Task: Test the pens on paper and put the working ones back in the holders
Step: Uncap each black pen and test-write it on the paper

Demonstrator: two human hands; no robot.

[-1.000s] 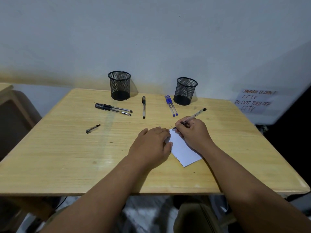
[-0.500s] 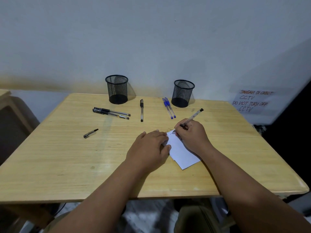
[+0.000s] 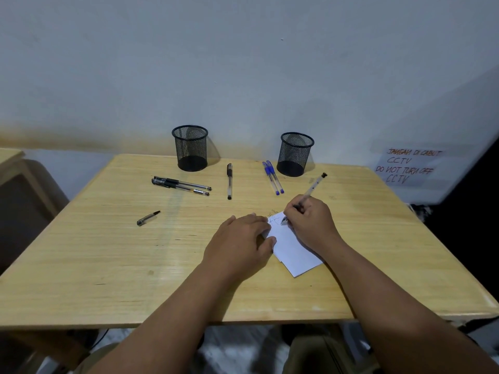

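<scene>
Pinching the pen (image 3: 310, 191) in my right hand (image 3: 310, 225), I am scribbling on the paper (image 3: 293, 247) near its top edge — my left hand (image 3: 240, 245) is lying flat, fingers open, pinning the sheet to the table (image 3: 108, 265). I am aiming for light, steady strokes on bare white, judging ink flow before choosing either empty holder (image 3: 295, 153).

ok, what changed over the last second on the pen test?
Little. The right hand keeps the same hold on the pen, its tip on the paper beside a few scribbles; the left hand still pins the sheet flat. Nothing was picked up or let go. The view tilted up slightly. Loose pens, the cap and both holders stayed put.
</scene>
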